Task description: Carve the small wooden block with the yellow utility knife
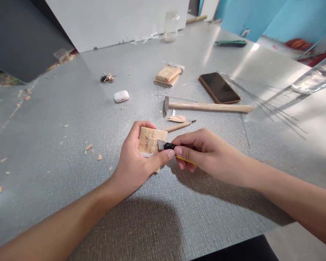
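Observation:
My left hand [134,157] is wrapped round a small flat wooden block [146,140], holding it just above the grey table. Rough carved marks show on the block's upper face. My right hand [199,148] grips a utility knife [168,145] with a black tip and a bit of yellow body. Its short blade lies against the right part of the block's face. The left thumb reaches across to the knife's black end, close to the right thumb. Just beyond the block lies a thin wooden-handled tool [179,126] with a dark metal tip, partly hidden behind the block.
Beyond my hands lie a hammer [209,106], a wood chip [176,118], a phone [220,87], stacked wood pieces [167,74] and a white earbud case [121,96]. Thin wires [271,108] spread at right. A glass jar [171,27] and a green cutter [230,43] are farther back.

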Available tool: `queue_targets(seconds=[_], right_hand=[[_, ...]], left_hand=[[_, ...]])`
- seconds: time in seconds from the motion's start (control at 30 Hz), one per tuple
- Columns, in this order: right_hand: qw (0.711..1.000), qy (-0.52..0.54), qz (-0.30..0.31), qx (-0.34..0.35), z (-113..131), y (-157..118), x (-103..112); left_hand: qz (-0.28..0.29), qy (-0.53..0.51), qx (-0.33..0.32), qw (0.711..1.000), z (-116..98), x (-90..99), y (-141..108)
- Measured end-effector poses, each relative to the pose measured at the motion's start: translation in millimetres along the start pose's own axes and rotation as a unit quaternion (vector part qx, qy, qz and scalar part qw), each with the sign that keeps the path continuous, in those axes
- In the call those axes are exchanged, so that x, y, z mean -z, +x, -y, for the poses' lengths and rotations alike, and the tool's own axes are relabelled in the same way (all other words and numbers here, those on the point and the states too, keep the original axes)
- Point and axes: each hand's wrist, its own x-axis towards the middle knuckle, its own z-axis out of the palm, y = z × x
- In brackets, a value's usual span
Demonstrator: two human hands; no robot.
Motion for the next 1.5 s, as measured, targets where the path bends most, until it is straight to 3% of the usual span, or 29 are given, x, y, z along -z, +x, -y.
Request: queue_targets(seconds=[0.47,0.83,1.1,1.3,1.5], right_hand=[[0.998,-0.046,-0.023,0.026,0.3,-0.1,-1.8],[0.957,-0.238,-0.122,0.115,-6.7,-3.0,-8.4],[0.993,-0.059,-0.062,0.078,-0.5,1.5,-1.8],[0.998,-0.005,-0.038,0.047,1.3,3.4,0.5],[0.997,0.056,0.048,-0.033,1.3,3.4,4.8]], left_hand=[[0.016,-0.023,0.011,1.000,-3.7,-0.9,0.4],[0.016,-0.013,0.022,1.000,-4.2,1.2,0.0],[0.058,-0.047,0.046,0.996,-4.6,1.5,1.2],[0.033,-0.038,0.026,0.998,-3.7,2.3,0.3],[0.018,-0.007,0.000,1.000,-3.6,2.4,-1.8]])
